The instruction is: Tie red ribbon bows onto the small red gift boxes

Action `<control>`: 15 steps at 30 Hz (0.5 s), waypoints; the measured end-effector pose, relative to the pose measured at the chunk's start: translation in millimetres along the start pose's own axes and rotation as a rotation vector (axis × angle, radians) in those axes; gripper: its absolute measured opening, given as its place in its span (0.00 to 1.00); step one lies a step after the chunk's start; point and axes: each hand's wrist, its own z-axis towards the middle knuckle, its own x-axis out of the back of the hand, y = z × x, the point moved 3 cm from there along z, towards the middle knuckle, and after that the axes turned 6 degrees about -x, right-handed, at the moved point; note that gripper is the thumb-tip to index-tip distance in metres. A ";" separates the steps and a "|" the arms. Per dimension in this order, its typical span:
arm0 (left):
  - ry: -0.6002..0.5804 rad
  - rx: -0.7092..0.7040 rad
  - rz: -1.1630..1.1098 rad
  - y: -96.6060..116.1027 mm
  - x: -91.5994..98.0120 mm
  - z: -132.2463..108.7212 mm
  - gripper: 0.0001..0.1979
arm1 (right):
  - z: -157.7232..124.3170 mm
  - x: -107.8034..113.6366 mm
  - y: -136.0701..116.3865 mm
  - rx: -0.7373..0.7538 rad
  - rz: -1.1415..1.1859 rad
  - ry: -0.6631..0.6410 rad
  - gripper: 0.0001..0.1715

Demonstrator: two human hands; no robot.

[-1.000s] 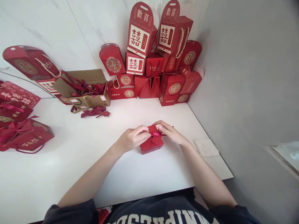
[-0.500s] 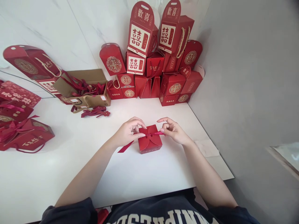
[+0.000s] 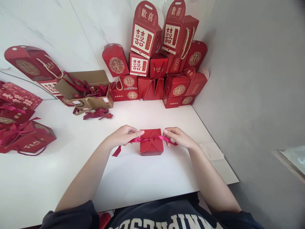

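Observation:
A small red gift box stands on the white table in front of me, its rounded top flaps folded together. A crimson ribbon crosses the top and passes through holes in the flaps. At the box's left side my left hand is closed on one part of the ribbon, thumb stretched toward the box; the loose end hangs down at the far left. My right hand pinches the other part just right of the box, with a short tail showing beneath the fingers.
Stacked red gift boxes line the wall at the back. An open cardboard box holds ribbons, and more dark red ribbons lie before it. Finished-looking red boxes with bows sit at left. A grey wall bounds the right.
Both hands have moved slightly apart and lower beside the box. The ribbon now stretches outward on both sides, and the box has turned a little to face me squarely.

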 end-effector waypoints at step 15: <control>-0.354 -0.017 -0.160 -17.3 6.0 4.9 0.12 | -1.0 3.4 6.1 0.010 -0.011 -0.063 0.21</control>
